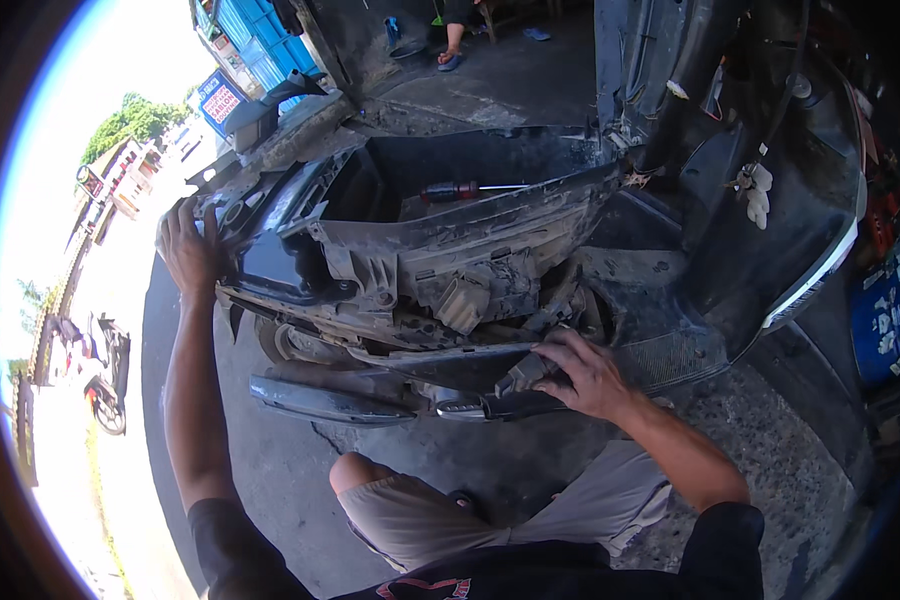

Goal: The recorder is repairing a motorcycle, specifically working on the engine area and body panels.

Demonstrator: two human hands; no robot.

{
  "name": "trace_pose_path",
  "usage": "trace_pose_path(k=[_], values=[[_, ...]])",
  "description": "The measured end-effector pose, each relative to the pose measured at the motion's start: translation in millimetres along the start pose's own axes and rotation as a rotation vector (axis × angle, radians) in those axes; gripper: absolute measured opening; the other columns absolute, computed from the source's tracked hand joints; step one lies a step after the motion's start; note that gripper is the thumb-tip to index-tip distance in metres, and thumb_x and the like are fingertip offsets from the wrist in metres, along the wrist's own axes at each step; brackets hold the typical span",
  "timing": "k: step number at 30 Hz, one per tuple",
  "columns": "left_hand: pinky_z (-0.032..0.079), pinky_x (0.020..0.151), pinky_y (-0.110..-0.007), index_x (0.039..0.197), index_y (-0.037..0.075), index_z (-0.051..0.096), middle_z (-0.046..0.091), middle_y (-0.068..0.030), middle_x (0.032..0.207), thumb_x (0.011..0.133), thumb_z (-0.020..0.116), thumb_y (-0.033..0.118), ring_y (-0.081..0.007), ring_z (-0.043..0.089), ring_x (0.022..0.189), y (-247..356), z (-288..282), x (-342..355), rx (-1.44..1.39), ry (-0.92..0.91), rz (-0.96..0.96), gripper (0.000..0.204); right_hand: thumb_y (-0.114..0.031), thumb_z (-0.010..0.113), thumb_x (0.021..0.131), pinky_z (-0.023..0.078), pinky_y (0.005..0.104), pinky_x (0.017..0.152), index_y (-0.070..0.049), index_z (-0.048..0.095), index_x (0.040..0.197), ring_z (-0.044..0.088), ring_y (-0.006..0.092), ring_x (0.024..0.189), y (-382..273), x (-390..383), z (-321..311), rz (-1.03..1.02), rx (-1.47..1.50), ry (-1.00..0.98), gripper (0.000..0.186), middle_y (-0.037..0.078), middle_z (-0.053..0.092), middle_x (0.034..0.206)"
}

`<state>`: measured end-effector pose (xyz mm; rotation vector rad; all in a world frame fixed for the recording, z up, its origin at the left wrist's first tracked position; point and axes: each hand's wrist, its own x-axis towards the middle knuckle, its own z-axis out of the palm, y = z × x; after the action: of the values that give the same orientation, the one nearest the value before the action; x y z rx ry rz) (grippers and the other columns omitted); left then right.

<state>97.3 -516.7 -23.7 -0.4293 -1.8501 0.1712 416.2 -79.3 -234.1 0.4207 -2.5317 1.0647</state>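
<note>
A scooter with its seat off stands across the view, its dusty black underseat box [450, 235] exposed. My left hand [188, 245] rests on the tail of the scooter at the left, fingers apart and lying over the edge. My right hand [582, 375] is in front of the lower side of the frame, its fingers closed around a small grey boxy part [523, 376]. The exact kind of that part cannot be made out. Inside the underseat box lies a screwdriver [452, 191] with a red and black handle. A dusty block-shaped part [463, 303] sits on the frame below the box.
The scooter's footboard [660, 352] and front shield [790, 230] are on the right, with white connectors [757, 192] hanging from wires. A blue container [885, 320] stands at the far right. Another person's foot [450, 60] shows at the back. A parked motorcycle [110, 380] is at the left.
</note>
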Motion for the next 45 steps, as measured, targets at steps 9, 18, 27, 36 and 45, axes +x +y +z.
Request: trace_pose_path(k=[9,18,27,36,45], values=[[0.046,0.091,-0.043,0.102,-0.001,0.064,0.067,-0.0166,0.100,0.079,0.070,0.007,-0.0365,0.062,0.100,222.2,-167.2,-89.2,-0.840,-0.428,-0.117,0.025,-0.027,0.074,0.090,0.054,0.0294,0.065,0.007,0.058,0.123,0.065,0.0155,0.081,-13.7,38.9,10.7,0.656,0.726,0.353,0.050,0.012,0.066,0.103],[0.039,0.095,-0.048,0.132,-0.001,0.049,0.062,-0.0165,0.112,0.080,0.073,0.036,-0.0348,0.057,0.107,306.3,-166.5,-87.1,-0.515,-0.482,-0.135,0.068,-0.020,0.076,0.086,0.054,0.0348,0.073,0.001,0.061,0.118,0.066,0.0239,0.086,-22.4,35.3,12.4,0.380,0.097,0.473,0.041,0.015,0.065,0.100],[0.041,0.089,-0.048,0.114,0.002,0.061,0.067,-0.0134,0.094,0.078,0.075,0.036,-0.0319,0.064,0.093,298.8,-153.0,-89.0,-0.553,-0.501,-0.119,0.051,-0.023,0.077,0.083,0.051,0.0415,0.086,-0.001,0.065,0.113,0.065,0.0348,0.101,-12.3,46.2,-12.1,0.301,0.201,0.249,0.039,0.017,0.065,0.109],[0.040,0.089,-0.045,0.113,0.002,0.066,0.067,-0.0138,0.094,0.081,0.076,0.036,-0.0319,0.065,0.093,298.2,-151.8,-89.3,-0.591,-0.546,-0.195,0.047,-0.030,0.076,0.082,0.051,0.0404,0.088,0.001,0.067,0.112,0.066,0.0339,0.102,0.4,53.3,-26.9,0.207,0.205,0.090,0.044,0.018,0.067,0.108],[0.032,0.106,-0.052,0.136,-0.001,0.052,0.060,-0.0213,0.125,0.082,0.075,0.035,-0.0391,0.049,0.127,284.1,-159.7,-97.7,-0.609,-0.623,-0.021,0.068,-0.028,0.076,0.084,0.052,0.0399,0.087,0.002,0.066,0.113,0.067,0.0338,0.101,-26.8,50.9,1.2,0.484,0.330,0.202,0.043,0.020,0.068,0.106]])
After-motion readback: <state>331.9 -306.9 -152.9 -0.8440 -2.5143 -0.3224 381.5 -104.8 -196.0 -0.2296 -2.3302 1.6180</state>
